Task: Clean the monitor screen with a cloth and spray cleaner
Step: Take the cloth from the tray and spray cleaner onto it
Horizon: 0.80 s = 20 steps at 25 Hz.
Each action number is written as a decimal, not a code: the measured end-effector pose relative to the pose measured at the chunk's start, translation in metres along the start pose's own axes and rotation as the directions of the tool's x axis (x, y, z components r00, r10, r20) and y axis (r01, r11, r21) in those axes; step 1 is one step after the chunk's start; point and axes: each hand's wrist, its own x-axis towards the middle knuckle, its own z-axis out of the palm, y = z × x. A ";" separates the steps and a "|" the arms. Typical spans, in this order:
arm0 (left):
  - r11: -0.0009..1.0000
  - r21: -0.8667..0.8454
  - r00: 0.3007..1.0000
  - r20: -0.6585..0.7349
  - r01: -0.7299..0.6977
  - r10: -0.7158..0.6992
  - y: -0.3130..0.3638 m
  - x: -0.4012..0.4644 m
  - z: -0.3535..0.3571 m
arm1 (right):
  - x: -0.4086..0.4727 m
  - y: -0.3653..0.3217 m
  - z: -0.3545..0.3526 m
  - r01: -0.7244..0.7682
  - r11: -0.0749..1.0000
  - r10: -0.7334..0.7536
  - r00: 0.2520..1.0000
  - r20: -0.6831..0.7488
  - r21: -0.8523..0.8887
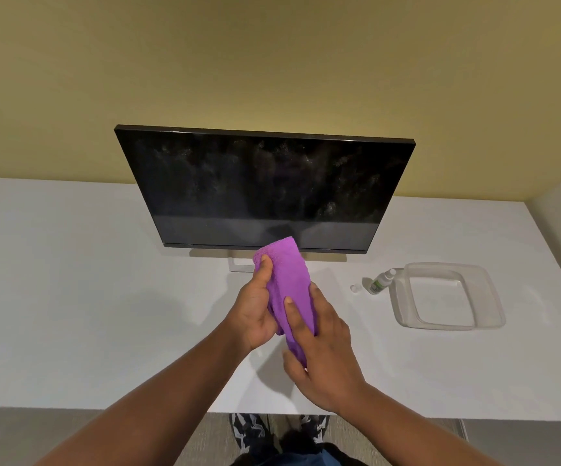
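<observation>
A black monitor [265,190] stands on the white desk [87,280], its dark screen speckled with spray droplets and smudges. In front of its lower edge I hold a folded purple cloth [289,280] between both hands. My left hand [255,307] grips the cloth's left side, thumb on its upper end. My right hand [326,351] holds the cloth from the right, with its fingers laid across the fabric. A small spray bottle [381,281] with a green label lies on the desk to the right, its clear cap [355,288] off beside it.
A clear plastic tray [487,307] sits at the right of the desk next to the bottle. The monitor's white stand [238,265] shows under the screen. A yellow wall rises behind, and the desk's front edge is near my body.
</observation>
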 end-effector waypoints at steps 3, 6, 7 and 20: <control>0.999 0.021 0.999 0.002 0.042 -0.042 -0.005 0.007 0.005 | -0.008 0.013 -0.001 0.068 0.995 -0.073 0.996 0.058 0.073; 0.991 0.131 0.995 -0.101 0.014 -0.001 -0.014 0.014 0.013 | -0.013 0.032 -0.004 0.064 0.972 -0.084 0.994 0.076 0.227; 0.985 0.172 0.992 -0.128 0.009 0.013 -0.018 0.014 0.013 | -0.014 0.040 -0.005 0.050 0.954 -0.073 0.995 0.066 0.296; 0.991 0.129 0.980 -0.189 -0.040 0.064 -0.029 0.017 0.001 | 0.050 0.192 -0.013 -0.624 0.582 0.718 0.695 0.030 0.521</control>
